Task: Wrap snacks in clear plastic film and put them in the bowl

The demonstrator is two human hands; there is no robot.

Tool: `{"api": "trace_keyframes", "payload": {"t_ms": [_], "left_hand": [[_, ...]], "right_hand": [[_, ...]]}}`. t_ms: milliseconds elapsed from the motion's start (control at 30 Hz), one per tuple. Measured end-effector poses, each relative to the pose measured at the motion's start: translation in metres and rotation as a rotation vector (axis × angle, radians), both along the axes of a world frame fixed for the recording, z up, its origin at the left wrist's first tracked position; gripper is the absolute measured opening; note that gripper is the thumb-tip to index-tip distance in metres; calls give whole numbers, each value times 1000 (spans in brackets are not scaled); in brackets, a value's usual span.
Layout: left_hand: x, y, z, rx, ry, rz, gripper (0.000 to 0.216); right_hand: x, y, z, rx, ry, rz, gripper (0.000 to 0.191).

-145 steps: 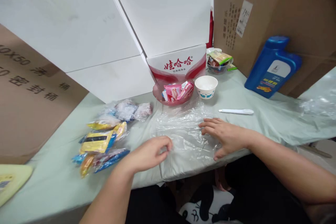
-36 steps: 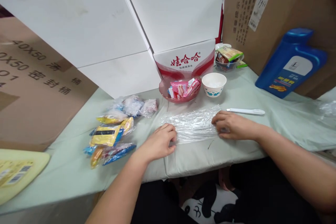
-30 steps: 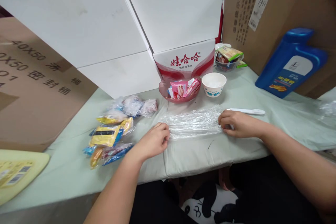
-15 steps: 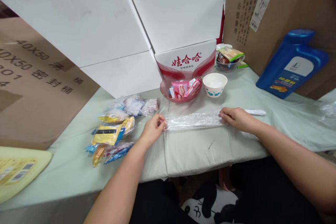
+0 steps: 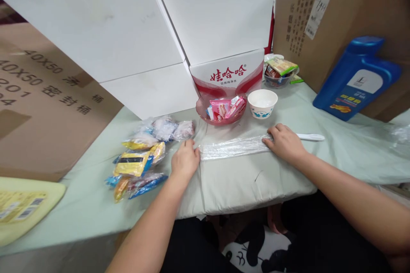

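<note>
two sets of half-curled fingers, left hand (image 5: 185,161) and right hand (image 5: 286,141), touching the plastic strip (image 5: 233,148), can't tell if pinching; slimmer than before, so folding's progressing.

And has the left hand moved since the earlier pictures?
Yes: the left hand has shifted leftward and forward, judged against the pink translucent bowl.

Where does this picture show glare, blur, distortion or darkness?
Head view: glare streaks along the clear plastic strip; head view: fine print on the yellow container too soft to read; head view: blue bottle leans outward, probably wide-angle stretch; head view: top right corner dark.
</note>
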State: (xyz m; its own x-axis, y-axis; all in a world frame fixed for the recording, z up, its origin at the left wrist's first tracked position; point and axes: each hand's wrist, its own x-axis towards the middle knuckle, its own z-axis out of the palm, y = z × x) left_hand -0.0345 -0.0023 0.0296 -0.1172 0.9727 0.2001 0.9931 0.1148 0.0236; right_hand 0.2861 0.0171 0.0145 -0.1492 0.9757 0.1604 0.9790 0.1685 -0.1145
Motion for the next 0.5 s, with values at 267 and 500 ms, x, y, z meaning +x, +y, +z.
{"api": "trace_keyframes", "payload": {"t_ms": [267, 500], "left_hand": [[31, -20, -6, -14, 15, -598, 27], [55, -41, -2, -156, 32, -559, 46]], "right_hand": [[6, 3, 5, -43, 286, 109, 7], [20, -37, 46, -592, 732, 573, 45]]}}
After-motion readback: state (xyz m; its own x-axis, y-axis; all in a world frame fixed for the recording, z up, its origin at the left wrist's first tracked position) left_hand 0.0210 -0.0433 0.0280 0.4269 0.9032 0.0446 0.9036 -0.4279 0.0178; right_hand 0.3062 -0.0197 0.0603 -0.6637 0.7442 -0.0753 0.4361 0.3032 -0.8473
